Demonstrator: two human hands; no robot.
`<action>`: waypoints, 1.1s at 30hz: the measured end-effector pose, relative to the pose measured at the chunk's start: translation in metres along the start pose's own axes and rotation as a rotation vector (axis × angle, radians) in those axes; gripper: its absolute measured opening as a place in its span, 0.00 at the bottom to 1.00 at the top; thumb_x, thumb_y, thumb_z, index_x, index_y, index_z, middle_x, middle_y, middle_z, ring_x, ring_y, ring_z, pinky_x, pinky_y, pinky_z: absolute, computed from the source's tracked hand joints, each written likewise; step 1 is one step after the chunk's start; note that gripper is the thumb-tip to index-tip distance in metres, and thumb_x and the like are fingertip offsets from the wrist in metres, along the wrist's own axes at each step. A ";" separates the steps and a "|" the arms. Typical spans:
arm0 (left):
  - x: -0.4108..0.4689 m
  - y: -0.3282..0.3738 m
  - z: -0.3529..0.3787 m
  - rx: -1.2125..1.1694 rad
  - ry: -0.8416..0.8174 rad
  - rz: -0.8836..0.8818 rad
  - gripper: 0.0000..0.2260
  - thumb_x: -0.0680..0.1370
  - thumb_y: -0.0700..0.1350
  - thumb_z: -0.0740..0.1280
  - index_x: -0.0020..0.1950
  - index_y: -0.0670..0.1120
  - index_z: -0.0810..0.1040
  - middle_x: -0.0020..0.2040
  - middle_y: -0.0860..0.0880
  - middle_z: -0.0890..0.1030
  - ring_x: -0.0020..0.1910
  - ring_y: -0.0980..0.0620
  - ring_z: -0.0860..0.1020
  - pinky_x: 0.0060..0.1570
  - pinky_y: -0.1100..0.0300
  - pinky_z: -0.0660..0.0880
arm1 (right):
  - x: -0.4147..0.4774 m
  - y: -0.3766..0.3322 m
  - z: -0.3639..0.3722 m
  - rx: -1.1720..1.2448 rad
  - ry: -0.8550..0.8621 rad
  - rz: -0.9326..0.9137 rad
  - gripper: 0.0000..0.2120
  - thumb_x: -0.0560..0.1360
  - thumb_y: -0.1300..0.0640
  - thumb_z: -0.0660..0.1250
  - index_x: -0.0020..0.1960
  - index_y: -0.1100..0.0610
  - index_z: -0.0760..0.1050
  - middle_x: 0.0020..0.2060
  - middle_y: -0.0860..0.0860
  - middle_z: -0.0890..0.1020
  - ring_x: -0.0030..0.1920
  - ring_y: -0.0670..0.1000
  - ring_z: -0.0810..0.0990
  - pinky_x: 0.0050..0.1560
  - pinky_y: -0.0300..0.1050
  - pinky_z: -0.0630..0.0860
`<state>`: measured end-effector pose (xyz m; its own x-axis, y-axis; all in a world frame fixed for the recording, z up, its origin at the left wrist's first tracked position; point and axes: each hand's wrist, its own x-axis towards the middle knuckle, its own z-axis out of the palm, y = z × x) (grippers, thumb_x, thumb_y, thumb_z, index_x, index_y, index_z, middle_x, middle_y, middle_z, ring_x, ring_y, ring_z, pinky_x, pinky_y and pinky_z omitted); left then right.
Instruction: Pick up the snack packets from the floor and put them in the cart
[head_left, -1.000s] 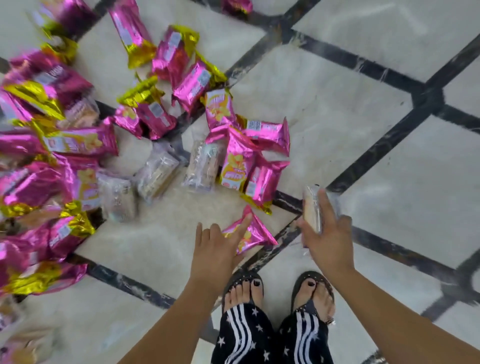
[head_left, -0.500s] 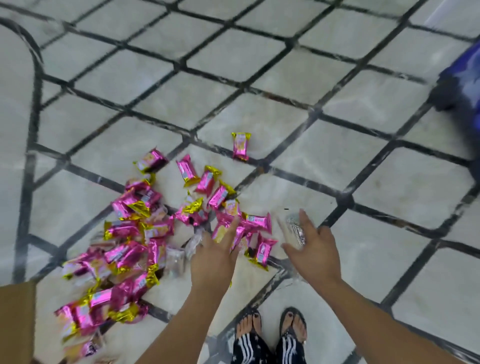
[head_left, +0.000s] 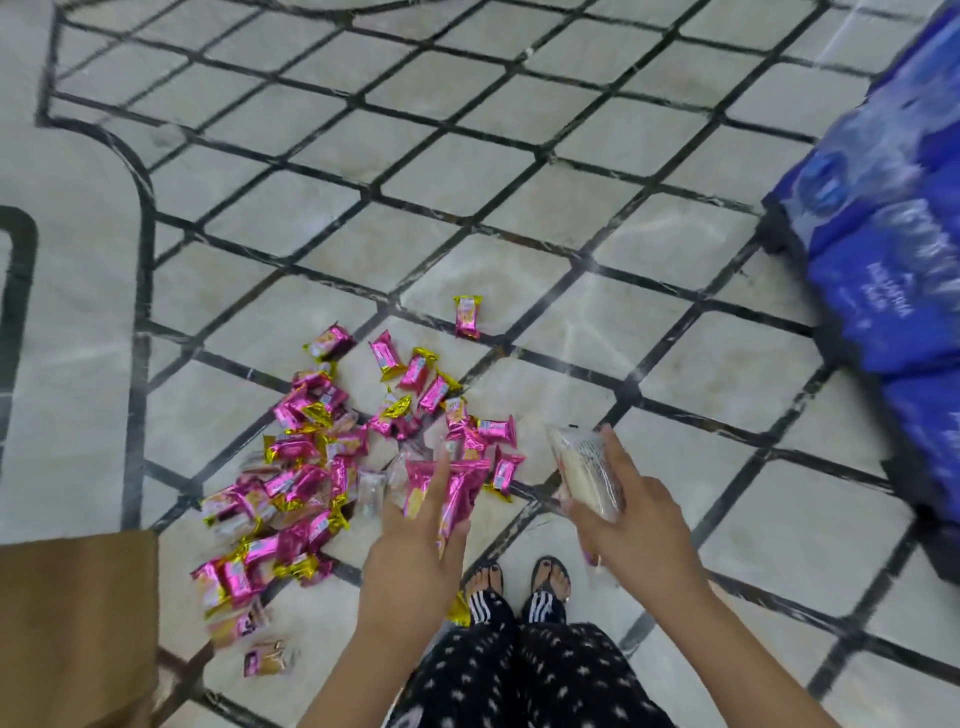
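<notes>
You are gripping a pink snack packet (head_left: 458, 493) in your left hand (head_left: 415, 545) and a clear-wrapped packet (head_left: 587, 470) in your right hand (head_left: 641, 530), standing over the packet pile (head_left: 311, 467) on the floor (head_left: 675, 332).

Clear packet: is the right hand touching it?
Touching. The head view shows the right hand gripping the clear packet, fingers curled round its edge.

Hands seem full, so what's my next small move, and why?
Probably carry both to the cart: your left hand grips a pink packet and your right hand a clear packet, leaving neither free for the pile on the floor.
</notes>
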<state>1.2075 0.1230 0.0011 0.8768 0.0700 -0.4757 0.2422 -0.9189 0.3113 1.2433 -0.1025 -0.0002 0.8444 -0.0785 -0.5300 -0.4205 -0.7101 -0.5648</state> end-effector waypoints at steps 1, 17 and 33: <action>-0.012 0.005 -0.005 -0.003 0.008 -0.003 0.30 0.81 0.64 0.51 0.70 0.72 0.29 0.79 0.39 0.53 0.39 0.53 0.82 0.30 0.63 0.73 | -0.013 0.000 -0.007 -0.052 0.006 0.005 0.40 0.74 0.37 0.65 0.73 0.29 0.39 0.47 0.49 0.70 0.48 0.52 0.74 0.47 0.44 0.70; -0.026 0.043 -0.071 0.307 -0.040 0.261 0.31 0.82 0.61 0.53 0.77 0.64 0.35 0.67 0.37 0.69 0.49 0.44 0.79 0.45 0.56 0.73 | -0.104 0.012 -0.016 0.073 0.322 0.213 0.38 0.71 0.38 0.68 0.73 0.28 0.50 0.48 0.49 0.68 0.45 0.50 0.75 0.46 0.44 0.74; -0.006 0.020 -0.097 0.642 -0.249 0.771 0.31 0.82 0.61 0.54 0.77 0.64 0.37 0.59 0.41 0.70 0.47 0.44 0.79 0.40 0.56 0.72 | -0.238 -0.006 0.123 0.590 0.608 0.692 0.38 0.70 0.37 0.68 0.74 0.30 0.53 0.52 0.49 0.75 0.52 0.51 0.78 0.54 0.48 0.76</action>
<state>1.2470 0.1420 0.0896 0.5714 -0.6409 -0.5125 -0.6802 -0.7193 0.1412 1.0042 0.0063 0.0514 0.3186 -0.7792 -0.5398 -0.8231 0.0550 -0.5653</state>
